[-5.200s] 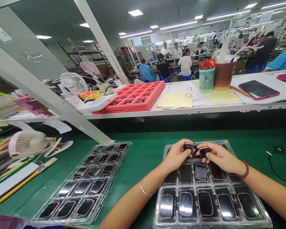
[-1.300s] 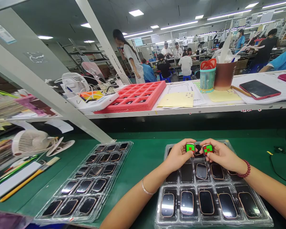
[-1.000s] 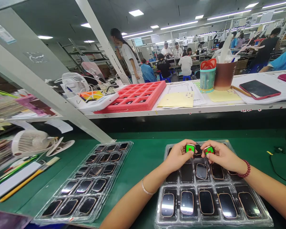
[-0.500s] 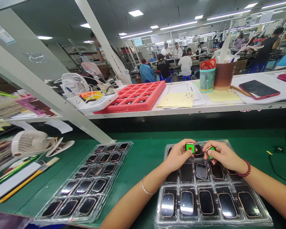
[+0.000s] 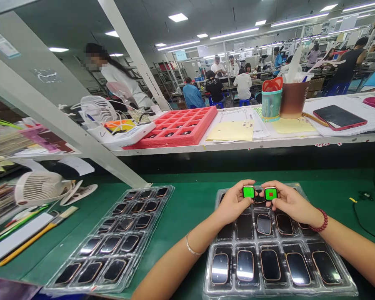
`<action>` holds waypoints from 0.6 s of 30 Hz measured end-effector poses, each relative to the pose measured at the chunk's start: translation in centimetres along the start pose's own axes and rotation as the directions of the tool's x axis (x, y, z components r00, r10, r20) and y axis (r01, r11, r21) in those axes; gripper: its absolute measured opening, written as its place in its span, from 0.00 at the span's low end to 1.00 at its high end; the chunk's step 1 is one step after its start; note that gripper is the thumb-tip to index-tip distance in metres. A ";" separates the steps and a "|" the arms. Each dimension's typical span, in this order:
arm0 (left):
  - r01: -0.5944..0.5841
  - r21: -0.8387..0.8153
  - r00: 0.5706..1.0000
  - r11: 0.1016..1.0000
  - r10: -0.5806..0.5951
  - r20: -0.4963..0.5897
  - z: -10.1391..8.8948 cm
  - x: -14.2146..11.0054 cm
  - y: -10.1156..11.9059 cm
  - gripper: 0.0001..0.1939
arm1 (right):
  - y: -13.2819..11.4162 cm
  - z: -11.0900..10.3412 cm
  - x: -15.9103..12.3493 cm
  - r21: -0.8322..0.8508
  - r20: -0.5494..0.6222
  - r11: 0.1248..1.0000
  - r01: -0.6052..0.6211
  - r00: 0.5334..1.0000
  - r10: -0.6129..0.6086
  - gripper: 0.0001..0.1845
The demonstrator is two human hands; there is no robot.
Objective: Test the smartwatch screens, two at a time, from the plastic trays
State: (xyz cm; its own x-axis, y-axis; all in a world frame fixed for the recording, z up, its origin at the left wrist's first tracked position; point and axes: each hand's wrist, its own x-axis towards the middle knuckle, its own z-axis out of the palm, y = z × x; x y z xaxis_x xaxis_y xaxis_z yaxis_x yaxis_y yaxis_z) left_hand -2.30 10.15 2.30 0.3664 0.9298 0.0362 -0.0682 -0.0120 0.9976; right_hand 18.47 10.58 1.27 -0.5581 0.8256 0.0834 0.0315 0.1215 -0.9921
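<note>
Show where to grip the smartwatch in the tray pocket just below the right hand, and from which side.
Probably from above with the right hand, pinching opposite edges of the smartwatch. It lies flat, screen up, in a pocket of the clear plastic tray, so its rounded rim seems the best exposed edge, and this keeps fingers off the screen.
</note>
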 end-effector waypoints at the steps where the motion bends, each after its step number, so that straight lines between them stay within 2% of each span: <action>1: 0.000 -0.001 1.000 1.000 0.000 0.002 0.0 0.0 0.0 0.23 | 0.0 0.0 0.0 -0.005 0.002 1.000 -0.006 1.000 0.006 0.16; 5: -0.001 0.010 1.000 1.000 0.001 0.021 -0.1 0.0 -0.1 0.19 | -0.3 0.0 -0.1 -0.016 0.002 1.000 -0.014 1.000 0.014 0.13; 10: -0.015 0.010 1.000 1.000 0.015 0.024 -0.2 0.1 -0.4 0.16 | -0.6 0.2 -0.1 -0.024 0.004 0.999 0.038 0.999 -0.038 0.19; 13: -0.009 0.008 1.000 1.000 0.009 0.025 -0.1 0.1 -0.4 0.18 | -0.6 0.1 -0.1 -0.044 0.007 0.999 0.031 0.999 -0.031 0.19; 16: -0.005 0.011 1.000 1.000 0.005 0.024 -0.1 0.1 -0.4 0.22 | -0.5 0.0 0.0 -0.068 -0.005 0.998 0.012 1.000 -0.012 0.15; 18: -0.006 0.022 1.000 1.000 0.005 0.019 -0.1 0.0 -0.3 0.20 | -0.4 0.0 0.0 -0.078 -0.016 0.997 0.005 1.000 -0.006 0.14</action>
State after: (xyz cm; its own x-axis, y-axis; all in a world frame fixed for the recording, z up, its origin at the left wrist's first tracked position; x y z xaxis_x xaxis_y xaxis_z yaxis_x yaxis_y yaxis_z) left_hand -2.35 10.21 2.01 0.3833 0.9227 0.0424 -0.0494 -0.0254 0.9985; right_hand 18.45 10.54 1.62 -0.5453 0.8333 0.0906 0.0931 0.1677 -0.9814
